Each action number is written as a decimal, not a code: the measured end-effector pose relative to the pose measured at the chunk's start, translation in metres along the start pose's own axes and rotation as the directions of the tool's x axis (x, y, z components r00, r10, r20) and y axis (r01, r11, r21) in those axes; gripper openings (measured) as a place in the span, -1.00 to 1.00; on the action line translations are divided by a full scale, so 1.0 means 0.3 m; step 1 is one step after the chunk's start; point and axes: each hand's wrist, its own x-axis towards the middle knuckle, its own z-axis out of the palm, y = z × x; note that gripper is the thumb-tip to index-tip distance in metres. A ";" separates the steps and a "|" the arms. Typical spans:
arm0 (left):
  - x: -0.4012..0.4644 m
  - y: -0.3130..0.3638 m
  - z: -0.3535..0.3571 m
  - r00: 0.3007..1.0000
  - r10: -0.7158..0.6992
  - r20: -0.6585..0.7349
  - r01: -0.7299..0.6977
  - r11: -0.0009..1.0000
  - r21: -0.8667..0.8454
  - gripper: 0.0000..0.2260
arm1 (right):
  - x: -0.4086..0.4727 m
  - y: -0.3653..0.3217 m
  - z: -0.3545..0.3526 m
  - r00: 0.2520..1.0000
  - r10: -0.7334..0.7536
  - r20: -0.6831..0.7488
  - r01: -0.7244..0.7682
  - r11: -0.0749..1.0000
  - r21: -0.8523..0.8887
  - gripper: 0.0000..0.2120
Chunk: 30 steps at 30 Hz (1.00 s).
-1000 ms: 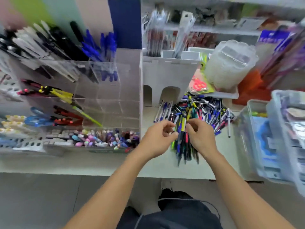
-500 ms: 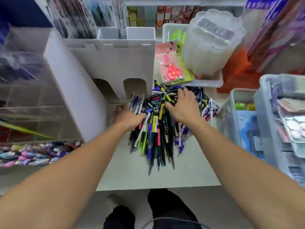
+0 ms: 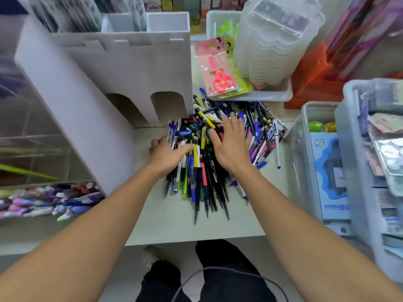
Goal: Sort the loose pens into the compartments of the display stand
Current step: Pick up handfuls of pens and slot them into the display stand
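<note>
The pens (image 3: 209, 153) lie in one mixed heap on the tabletop (image 3: 174, 223), just in front of the white stand (image 3: 122, 68) with two arches; the clear stand (image 3: 32, 136) with compartments is at the far left. The step in hand seems to be gathering or picking through the heap. To do it well, I would draw out pens of one kind only, line them up the same way, and take a small bundle, because a big one will slip and mix again.

The left hand (image 3: 168, 154) rests on the left edge of the heap, with the fingers bent down among the pens; whether its grip holds any pen I cannot tell. The right hand (image 3: 231, 144) lies flat on top of the heap, fingers straight and spread, its grip released. Both forearms reach forward from below.
</note>
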 end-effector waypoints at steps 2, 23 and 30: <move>-0.035 -0.018 0.001 1.000 0.018 -0.008 -0.017 0.993 0.115 0.01 | -0.112 -0.012 -0.053 0.994 0.013 -0.112 -0.015 1.000 -0.013 -0.42; -0.111 -0.133 0.009 0.996 0.033 -0.085 -0.031 0.999 0.020 -0.23 | -0.444 -0.040 0.128 0.948 0.200 0.247 -0.185 0.979 -0.081 -0.48; -0.131 -0.160 0.021 0.992 0.066 -0.110 -0.067 0.998 -0.004 -0.32 | -0.443 -0.067 0.217 0.963 0.086 0.256 -0.093 0.996 0.014 -0.55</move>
